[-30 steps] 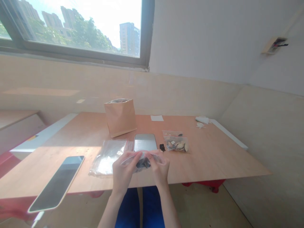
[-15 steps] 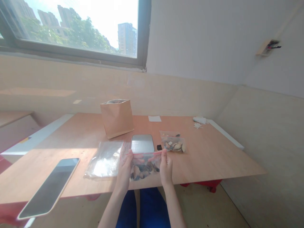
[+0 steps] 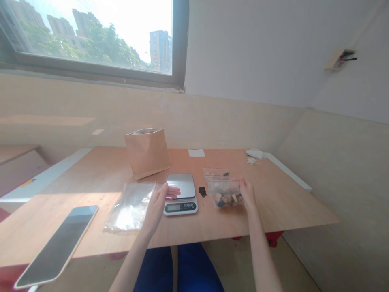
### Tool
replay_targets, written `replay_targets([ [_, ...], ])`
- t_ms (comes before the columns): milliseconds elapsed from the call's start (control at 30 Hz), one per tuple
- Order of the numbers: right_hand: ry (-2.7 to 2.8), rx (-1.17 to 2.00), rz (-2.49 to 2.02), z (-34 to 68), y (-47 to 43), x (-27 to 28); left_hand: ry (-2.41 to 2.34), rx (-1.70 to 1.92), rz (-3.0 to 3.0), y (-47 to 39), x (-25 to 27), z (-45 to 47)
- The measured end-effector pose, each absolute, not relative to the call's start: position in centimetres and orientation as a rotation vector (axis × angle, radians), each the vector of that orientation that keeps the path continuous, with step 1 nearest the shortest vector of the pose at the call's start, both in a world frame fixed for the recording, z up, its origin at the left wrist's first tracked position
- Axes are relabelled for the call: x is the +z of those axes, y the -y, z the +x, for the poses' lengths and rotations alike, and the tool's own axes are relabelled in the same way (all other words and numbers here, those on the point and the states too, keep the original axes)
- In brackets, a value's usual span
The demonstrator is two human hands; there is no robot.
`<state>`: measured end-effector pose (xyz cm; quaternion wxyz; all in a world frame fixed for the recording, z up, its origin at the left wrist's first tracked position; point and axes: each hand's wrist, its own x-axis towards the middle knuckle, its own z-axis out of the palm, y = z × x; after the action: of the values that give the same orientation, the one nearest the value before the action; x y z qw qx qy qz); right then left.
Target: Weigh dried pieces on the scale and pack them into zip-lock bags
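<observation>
My right hand (image 3: 248,193) pinches the right end of a clear zip bag (image 3: 225,194) with a red seal line. Brown and dark dried pieces, perhaps mushrooms, lie in the bottom of this bag. It hangs in front of other zip bags (image 3: 216,172) and hides most of them. My left hand (image 3: 160,198) holds nothing; its fingers stretch out over the left edge of a digital kitchen scale (image 3: 181,206). A bare metal plate tops the scale. Between scale and bag lies a small dark piece (image 3: 202,191) on the table.
A stack of empty clear bags (image 3: 130,206) lies left of the scale, behind my left forearm. Farther left is a phone (image 3: 57,245). An open brown paper bag (image 3: 148,153) stands at the back, near a white paper (image 3: 196,153). White scraps (image 3: 254,154) lie back right.
The zip bag has gone from between both hands to the right, held by my right hand alone. My left hand has let go, and the scale's front panel now shows.
</observation>
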<state>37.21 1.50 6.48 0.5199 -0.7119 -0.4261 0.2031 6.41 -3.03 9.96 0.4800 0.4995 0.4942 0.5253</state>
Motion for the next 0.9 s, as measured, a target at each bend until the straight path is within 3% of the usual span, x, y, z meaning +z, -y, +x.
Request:
replay_targets([
  [167, 1.037, -0.107, -1.879, 35.8, -1.4, 5.3, -1.463, 1.551, 1.404, 0.8, 13.0, 4.2],
  [300, 1.454, -0.392, -1.769, 31.7, 0.1, 3.3, -1.778, 1.788, 1.615, -2.5, 17.1, 2.7],
  [433, 1.698, -0.409, -1.829, 30.4, 0.3, 1.3, -2.016, 1.823, 1.808, -7.3, 20.1, 1.1],
  [733, 2.000, -0.176, -1.666, 30.5, -0.8, 2.6, -2.231, 1.226, 2.048, -12.6, 18.6, -1.7],
  [900, 2.141, 0.085, -1.498, 28.0, -0.1, 2.1, -2.346, 1.417, 2.041, -10.2, 16.9, -1.2],
])
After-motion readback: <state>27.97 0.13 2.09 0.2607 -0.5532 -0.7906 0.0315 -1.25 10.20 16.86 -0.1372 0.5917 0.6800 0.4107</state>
